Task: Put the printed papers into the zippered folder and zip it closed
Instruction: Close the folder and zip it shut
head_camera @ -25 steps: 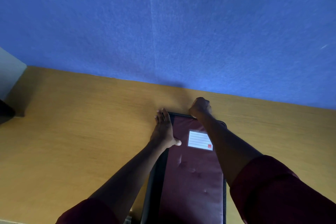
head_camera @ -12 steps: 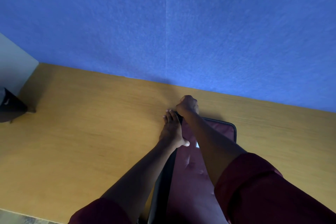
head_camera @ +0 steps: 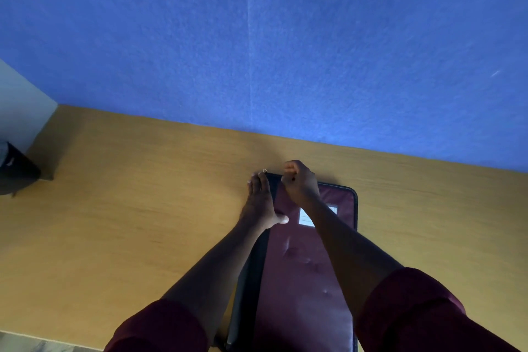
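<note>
Views: one, head-worn, wide-angle.
Position: above the near edge of the wooden desk (head_camera: 120,208), close over the person's own forearms, which enter from the bottom of the frame.
Facing: forward and down, tilted enough that the blue wall (head_camera: 285,43) fills the upper half and the desk the lower.
Nearness: the maroon sleeves (head_camera: 423,314) crowd the bottom corners; the far desk edge lies at mid-frame.
Framing: horizon slopes down to the right, probably from head tilt or lens distortion.
Shared coverage: none, single view only.
</note>
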Action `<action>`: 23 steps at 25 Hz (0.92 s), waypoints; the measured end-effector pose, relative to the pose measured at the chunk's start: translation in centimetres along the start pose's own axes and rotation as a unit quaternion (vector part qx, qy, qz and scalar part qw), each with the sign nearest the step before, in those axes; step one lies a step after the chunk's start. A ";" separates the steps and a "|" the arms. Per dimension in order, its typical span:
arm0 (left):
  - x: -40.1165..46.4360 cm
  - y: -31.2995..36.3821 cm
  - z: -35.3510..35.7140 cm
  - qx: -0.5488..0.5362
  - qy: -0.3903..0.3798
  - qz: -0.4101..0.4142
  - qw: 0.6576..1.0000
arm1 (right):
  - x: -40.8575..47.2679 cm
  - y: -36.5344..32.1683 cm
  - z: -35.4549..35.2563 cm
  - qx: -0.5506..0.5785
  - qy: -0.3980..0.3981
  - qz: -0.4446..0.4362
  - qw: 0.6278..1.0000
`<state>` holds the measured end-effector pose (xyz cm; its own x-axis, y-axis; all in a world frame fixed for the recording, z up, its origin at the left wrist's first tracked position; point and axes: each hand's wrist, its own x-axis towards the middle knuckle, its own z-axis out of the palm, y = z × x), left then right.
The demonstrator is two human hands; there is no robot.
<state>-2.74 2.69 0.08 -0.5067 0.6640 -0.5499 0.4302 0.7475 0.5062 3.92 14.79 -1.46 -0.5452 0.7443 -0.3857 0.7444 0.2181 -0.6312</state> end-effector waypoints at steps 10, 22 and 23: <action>-5.4 -1.1 2.6 0.030 0.007 0.003 1.000 | -9.7 7.9 -1.3 -0.142 0.084 -0.056 0.985; -12.0 -2.9 6.6 0.086 0.025 -0.040 0.995 | -16.9 12.6 -1.0 -0.066 0.156 0.135 0.976; -12.2 -3.0 6.7 0.095 0.020 -0.044 0.994 | -17.0 12.6 -1.2 -0.068 0.148 0.131 0.978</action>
<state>7.12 -7.46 0.84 -0.5761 0.5968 -0.5585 0.5144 0.7958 0.3196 22.99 5.64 -2.06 -0.2088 0.9315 -0.2979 0.8986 0.0626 -0.4342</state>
